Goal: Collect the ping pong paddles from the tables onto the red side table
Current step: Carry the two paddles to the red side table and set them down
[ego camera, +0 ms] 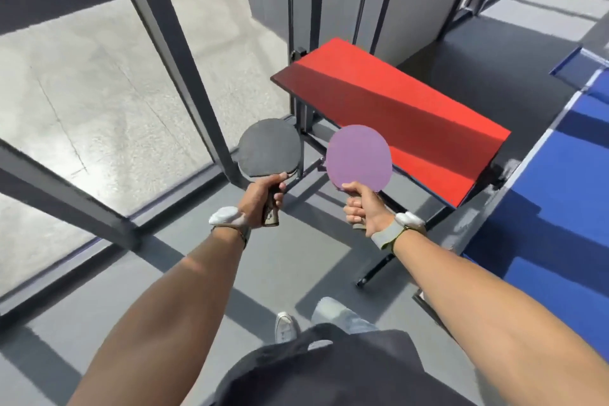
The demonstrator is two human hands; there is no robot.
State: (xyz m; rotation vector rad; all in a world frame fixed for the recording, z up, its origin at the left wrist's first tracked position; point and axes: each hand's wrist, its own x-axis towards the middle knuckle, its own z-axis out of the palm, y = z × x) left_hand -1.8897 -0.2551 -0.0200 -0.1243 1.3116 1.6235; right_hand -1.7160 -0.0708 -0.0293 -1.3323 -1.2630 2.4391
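My left hand (262, 199) grips the handle of a black paddle (268, 148), blade up. A purple paddle (359, 158) is held the same way by my right hand (364, 209). The red side table (395, 115) stands just ahead and to the right, its top bare, half in shadow. The purple paddle's blade overlaps the table's near left edge in view; the black paddle is left of the table, in front of its metal legs.
A dark metal railing with glass panels (171, 43) runs along the left and behind the red table. A blue ping pong table (553, 208) lies at the right. Grey floor (270, 267) is underfoot, with my shoes (285, 326) below.
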